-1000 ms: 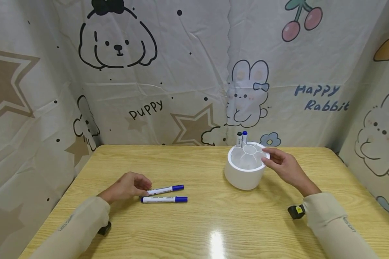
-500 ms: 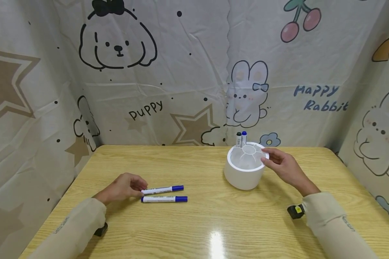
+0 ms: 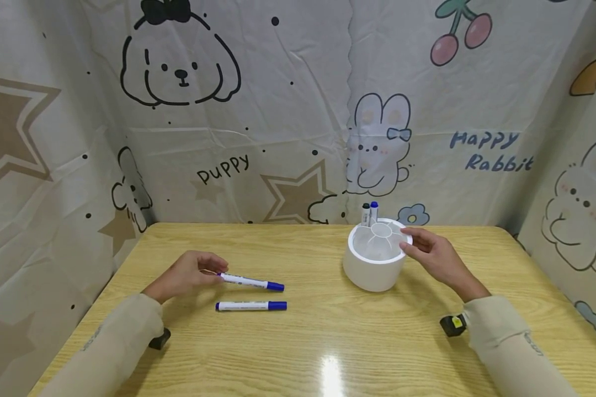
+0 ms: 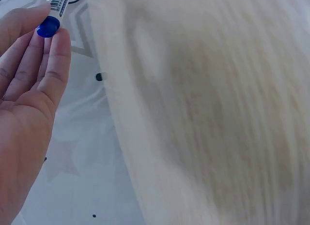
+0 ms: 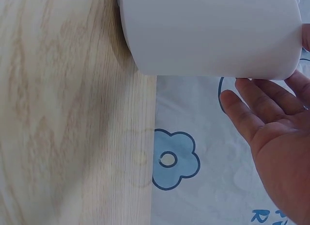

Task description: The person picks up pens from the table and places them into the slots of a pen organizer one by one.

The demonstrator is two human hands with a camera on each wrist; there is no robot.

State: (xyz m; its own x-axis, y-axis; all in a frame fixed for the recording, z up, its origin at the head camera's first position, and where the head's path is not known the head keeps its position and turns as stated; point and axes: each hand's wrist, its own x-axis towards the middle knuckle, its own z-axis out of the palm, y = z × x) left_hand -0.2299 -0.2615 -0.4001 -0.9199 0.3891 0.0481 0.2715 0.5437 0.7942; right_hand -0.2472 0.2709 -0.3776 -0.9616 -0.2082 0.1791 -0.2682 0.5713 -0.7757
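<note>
My left hand (image 3: 191,274) pinches a white marker (image 3: 245,282) with a blue cap by its tail end, between thumb and fingers. The marker slants, its cap end lower and to the right. In the left wrist view, the marker's blue end (image 4: 48,27) shows between the thumb and fingers of the left hand (image 4: 36,94). A second blue-capped marker (image 3: 250,306) lies on the table just nearer. My right hand (image 3: 437,256) grips the right rim of a round white pen holder (image 3: 374,275); in the right wrist view, fingers (image 5: 256,104) sit against its wall (image 5: 208,36).
Two upright markers, one dark-capped (image 3: 366,214) and one blue-capped (image 3: 374,212), stand at the back of the divided holder. The wooden table (image 3: 278,353) ends at a printed cloth (image 3: 298,127) behind, with cloth at both sides too.
My left hand has drawn back slightly, then risen with the farther marker, whose tail has lifted and swung away from the nearer one. The right hand and pen holder stay nearly still.
</note>
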